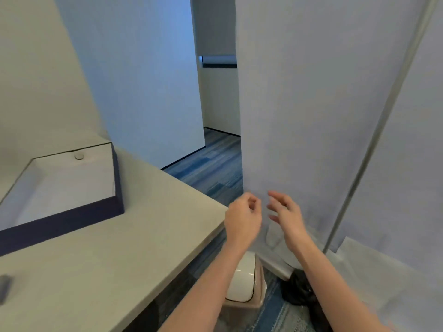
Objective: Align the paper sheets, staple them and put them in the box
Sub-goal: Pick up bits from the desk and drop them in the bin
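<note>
- The box (60, 192) sits on the left part of the table (115, 259), well apart from your hands. It is open-topped, with dark blue outer walls and a pale lining; pale sheets appear to lie flat inside, though blur prevents counting them.
- A small round disc (79, 156) shows at the box's far inner wall.
- A dark, blurred object (5, 285) lies at the left edge of the table; what it is cannot be told.
- Your left hand (242, 220) is held in the air just past the table's right corner, fingers loosely curled, nothing in its grasp.
- Your right hand (286, 216) is just beside it, apart from it, fingers spread and slightly bent, holding nothing.
- Both hands are in front of a pale fabric partition (311, 116).
- Below your forearms a white-lidded bin (244, 283) stands on the blue striped floor (211, 168), with a black bag (299, 291) near it.
</note>
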Motion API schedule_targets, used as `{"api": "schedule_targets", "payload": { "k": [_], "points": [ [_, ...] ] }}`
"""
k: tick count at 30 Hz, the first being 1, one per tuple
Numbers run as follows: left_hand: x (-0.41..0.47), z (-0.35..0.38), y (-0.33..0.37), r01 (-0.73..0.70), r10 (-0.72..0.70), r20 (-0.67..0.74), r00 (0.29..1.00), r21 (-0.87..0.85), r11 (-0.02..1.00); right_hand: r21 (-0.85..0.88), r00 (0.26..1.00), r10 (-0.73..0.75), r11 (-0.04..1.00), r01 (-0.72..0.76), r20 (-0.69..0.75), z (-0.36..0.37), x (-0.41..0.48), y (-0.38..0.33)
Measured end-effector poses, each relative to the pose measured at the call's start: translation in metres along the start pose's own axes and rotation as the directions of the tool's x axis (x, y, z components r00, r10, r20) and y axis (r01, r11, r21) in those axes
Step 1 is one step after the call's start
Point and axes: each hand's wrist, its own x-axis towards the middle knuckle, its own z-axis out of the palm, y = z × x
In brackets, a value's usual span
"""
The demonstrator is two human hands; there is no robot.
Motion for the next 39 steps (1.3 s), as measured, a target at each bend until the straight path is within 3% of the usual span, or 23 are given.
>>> {"api": "schedule_targets", "payload": {
  "k": [3, 7, 11, 15, 22, 25, 30, 32, 34, 36, 39],
  "points": [
    [-0.009, -0.075, 0.023, -0.052, 0.043, -0.194, 0.980, -0.038, 0.998, 0.006, 0.985, -0.143, 0.990, 0.143, 0.094, 0.023, -0.030, -0.064],
    [-0.033, -0.174, 0.005, -0.053, 0.051, -0.376, 0.925, 0.005, 0.999, 0.015, 0.938, -0.245, 0.968, 0.249, 0.245, 0.086, -0.074, -0.116],
    [-0.076, -0.274, -0.055, 0.115, -0.049, -0.512, 0.857, 0.098, 0.989, 0.041, 0.881, -0.243, 0.968, 0.248, 0.405, 0.171, -0.131, -0.133],
    [-0.130, -0.355, -0.114, 0.297, -0.170, -0.617, 0.769, 0.108, 0.949, 0.013, 0.780, -0.210, 0.968, 0.250, 0.590, 0.255, -0.189, -0.127],
    [-0.217, -0.435, -0.194, 0.566, -0.335, -0.710, 0.619, 0.108, 0.817, -0.040, 0.598, -0.151, 0.955, 0.294, 0.787, 0.360, -0.269, -0.103],
    [-0.246, -0.459, -0.217, 0.650, -0.398, -0.735, 0.549, 0.076, 0.756, -0.079, 0.526, -0.147, 0.920, 0.383, 0.838, 0.392, -0.292, -0.089],
    [-0.280, -0.489, -0.255, 0.716, -0.457, -0.760, 0.463, 0.016, 0.698, -0.134, 0.373, -0.128, 0.789, 0.600, 0.919, 0.433, -0.313, -0.066],
    [-0.287, -0.496, -0.268, 0.731, -0.477, -0.770, 0.423, -0.021, 0.682, -0.149, 0.292, -0.098, 0.682, 0.716, 0.951, 0.445, -0.320, -0.055],
    [-0.293, -0.499, -0.278, 0.734, -0.494, -0.774, 0.397, -0.055, 0.677, -0.188, 0.231, -0.020, 0.511, 0.839, 0.973, 0.456, -0.327, -0.045],
    [-0.297, -0.499, -0.284, 0.726, -0.498, -0.771, 0.398, -0.067, 0.684, -0.228, 0.229, 0.042, 0.370, 0.901, 0.972, 0.465, -0.331, -0.036],
    [-0.299, -0.497, -0.288, 0.690, -0.483, -0.791, 0.375, -0.110, 0.715, -0.285, 0.284, 0.043, 0.279, 0.917, 0.958, 0.480, -0.334, -0.031]
  ]
}}
